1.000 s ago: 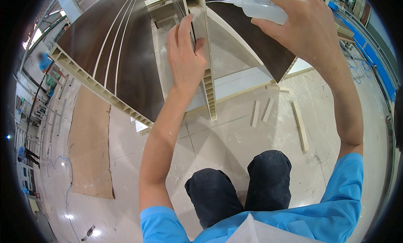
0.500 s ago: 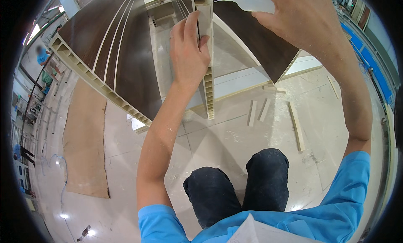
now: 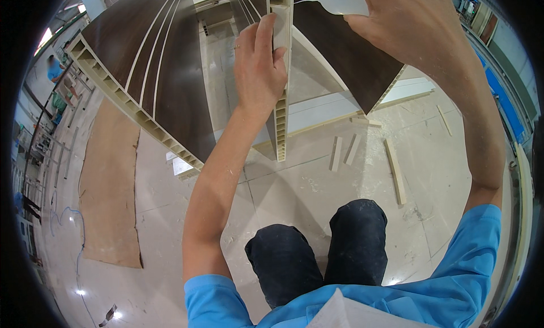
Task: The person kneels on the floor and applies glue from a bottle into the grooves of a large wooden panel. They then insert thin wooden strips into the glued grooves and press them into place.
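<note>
Over the last second, brought the white bottle [image 3: 343, 2], wrapped in the grip of the right hand [image 3: 405, 27], closer to the right side of the upright hollow-cored panel [image 3: 281, 129]. Lost sight of the dark slit along the pale strip [image 3: 281, 28] beside the left hand [image 3: 258, 70]; cannot tell pinching from pressing in that left grip. Judged to mean closer bottle work at that same panel end.
</note>
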Tool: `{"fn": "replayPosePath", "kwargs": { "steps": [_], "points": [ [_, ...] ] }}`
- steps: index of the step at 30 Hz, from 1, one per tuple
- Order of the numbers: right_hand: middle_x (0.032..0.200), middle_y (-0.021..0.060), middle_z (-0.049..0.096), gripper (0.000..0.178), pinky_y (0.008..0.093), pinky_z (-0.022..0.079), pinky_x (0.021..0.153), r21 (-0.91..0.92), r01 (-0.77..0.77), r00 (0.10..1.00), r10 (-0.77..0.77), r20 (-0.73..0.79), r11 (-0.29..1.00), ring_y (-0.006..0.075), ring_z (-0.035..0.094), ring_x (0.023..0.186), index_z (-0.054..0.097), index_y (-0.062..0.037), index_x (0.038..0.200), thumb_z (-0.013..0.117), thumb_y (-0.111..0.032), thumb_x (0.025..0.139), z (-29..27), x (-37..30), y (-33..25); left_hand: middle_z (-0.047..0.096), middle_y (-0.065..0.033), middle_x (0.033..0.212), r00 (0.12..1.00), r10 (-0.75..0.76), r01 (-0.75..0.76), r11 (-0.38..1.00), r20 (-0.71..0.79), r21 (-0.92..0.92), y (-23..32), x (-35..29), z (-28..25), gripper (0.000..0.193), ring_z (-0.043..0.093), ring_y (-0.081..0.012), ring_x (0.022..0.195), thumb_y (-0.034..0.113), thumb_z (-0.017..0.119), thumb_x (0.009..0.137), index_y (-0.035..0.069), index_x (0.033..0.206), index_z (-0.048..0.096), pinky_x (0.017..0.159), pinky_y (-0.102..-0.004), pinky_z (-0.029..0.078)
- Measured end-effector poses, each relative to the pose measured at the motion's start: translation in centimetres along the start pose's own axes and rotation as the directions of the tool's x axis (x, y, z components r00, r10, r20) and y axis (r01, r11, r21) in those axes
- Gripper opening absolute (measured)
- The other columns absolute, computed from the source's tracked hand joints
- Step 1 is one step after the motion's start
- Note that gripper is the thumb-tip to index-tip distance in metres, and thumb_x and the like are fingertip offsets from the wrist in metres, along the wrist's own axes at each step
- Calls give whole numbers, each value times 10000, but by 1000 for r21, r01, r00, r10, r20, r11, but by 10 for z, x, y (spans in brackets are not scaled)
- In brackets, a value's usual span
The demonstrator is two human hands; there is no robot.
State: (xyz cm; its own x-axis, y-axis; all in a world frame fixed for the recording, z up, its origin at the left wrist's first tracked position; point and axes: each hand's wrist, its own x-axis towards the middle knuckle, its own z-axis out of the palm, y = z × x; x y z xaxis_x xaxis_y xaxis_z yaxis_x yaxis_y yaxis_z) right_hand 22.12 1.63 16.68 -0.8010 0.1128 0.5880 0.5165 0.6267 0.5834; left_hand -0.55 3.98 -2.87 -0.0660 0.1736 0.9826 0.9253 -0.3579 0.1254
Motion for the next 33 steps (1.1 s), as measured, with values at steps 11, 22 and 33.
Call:
{"fn": "replayPosePath", "kwargs": {
  "steps": [11,22,33],
  "points": [
    [991,130,688,65,364,564,783,-56,2,1000,-2,13,998,241,623,949,753,2,897,726,-18,842,-3,4,-7,667,-179,1285,1000,-9,9,1000,2,4,-1,0,1,712,648,-396,1104,8,832,841,89,1504,585,951,-470,553],
    [996,102,683,252,361,538,795,-1,-37,969,35,-244,999,246,624,944,761,-26,1050,787,-66,802,43,-41,8,646,-133,1256,997,-60,59,998,54,30,-4,1,-1,712,674,-300,1025,-2,848,835,105,1489,588,934,-431,571],
    [1203,126,750,583,382,576,951,686,-423,824,567,20,592,261,715,1116,720,-51,1329,942,-326,864,162,-165,-52,643,-198,1262,987,-97,102,994,130,-33,12,12,-10,794,687,-363,1079,-108,830,807,59,1519,521,957,-428,579]
  ]
}}
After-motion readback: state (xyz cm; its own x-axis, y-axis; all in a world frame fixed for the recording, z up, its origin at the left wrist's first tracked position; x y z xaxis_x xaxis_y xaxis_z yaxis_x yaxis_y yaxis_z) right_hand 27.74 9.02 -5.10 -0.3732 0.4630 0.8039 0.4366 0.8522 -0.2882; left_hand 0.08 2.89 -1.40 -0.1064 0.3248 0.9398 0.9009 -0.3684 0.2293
